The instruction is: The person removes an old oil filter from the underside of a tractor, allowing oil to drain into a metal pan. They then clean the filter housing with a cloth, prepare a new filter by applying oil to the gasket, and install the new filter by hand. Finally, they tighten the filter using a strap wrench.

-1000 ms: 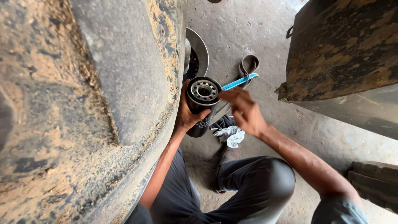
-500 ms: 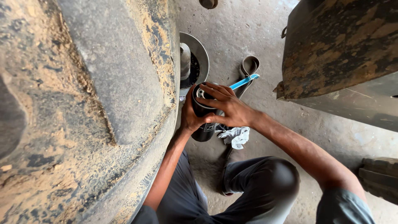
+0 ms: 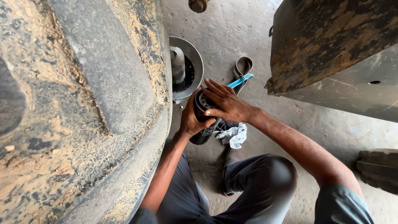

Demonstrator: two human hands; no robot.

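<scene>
I crouch on a concrete floor beside a mud-caked tyre, a black canister oil filter gripped upright between my two hands. My left hand wraps the filter's body from the tyre side, clamped firmly so the can cannot turn or tip; my right hand lies flat across its open top, fingers spread over the rim, seemingly working the seal or the mouth, though the palm hides exactly what the fingertips touch. The filter sits just in front of my knees, held off the floor rather than resting on it. Just beyond the filter stands a round metal drain pan with dark oil and a grey cylinder, likely a used filter, in it, kept close so drips fall inside. A blue-handled tool and a looped strap lie on the far side of the filter. A crumpled white rag lies just beside the filter, near my right knee. A muddy vehicle body panel looms well to the filter's right.
</scene>
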